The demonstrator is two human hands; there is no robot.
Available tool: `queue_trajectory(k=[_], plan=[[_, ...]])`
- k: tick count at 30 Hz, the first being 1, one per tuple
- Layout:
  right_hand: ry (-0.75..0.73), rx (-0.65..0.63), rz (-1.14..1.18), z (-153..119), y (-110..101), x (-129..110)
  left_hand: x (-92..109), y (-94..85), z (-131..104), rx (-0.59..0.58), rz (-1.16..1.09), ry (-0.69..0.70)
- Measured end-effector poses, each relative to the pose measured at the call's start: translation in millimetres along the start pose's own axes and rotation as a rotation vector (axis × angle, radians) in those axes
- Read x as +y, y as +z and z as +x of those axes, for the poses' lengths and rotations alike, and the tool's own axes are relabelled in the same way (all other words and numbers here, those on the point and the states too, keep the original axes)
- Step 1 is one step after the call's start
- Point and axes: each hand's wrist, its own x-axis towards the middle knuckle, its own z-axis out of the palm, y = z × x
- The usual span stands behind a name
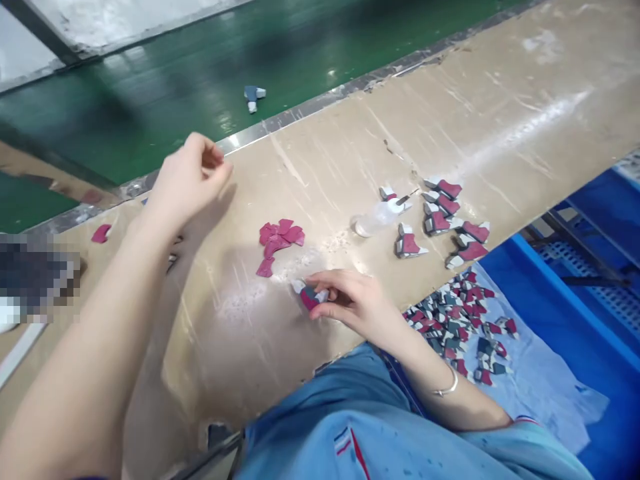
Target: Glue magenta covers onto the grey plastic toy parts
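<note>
My right hand pinches a small boot-shaped piece, dark grey, white and maroon, between thumb and fingers just above the table. My left hand is raised near the table's far edge, its fingers curled in towards the thumb; whether anything small is between them I cannot make out. Between the two hands lies a loose pile of flat maroon patches. Beyond my right hand a translucent plastic bottle with a thin dark tip lies on its side. Several similar boot-shaped pieces stand grouped to its right.
A green conveyor belt runs along the far side, carrying one grey and white piece. On the right below the table, a blue bin holds many pieces on plastic sheeting. A single maroon patch lies at the left.
</note>
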Motion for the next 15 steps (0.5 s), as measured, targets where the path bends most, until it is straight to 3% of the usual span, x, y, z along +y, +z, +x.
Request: queue_trajectory(k=[3,6,11,15], plan=[[-0.119,0.033,-0.340,-15,-19,4,17,21.1,58,-0.057,0.118,0.065],[-0.171,0.077,-0.385,-28,-28,6,27,38.3,94,-0.082,0.233,0.094],[-0.169,0.185,-0.357,-32,-23,8,38,50.6,128,-0.234,0.376,0.115],[-0.236,0.213,-0.353,-30,-19,10,49,59.1,136,-0.306,0.407,0.079]])
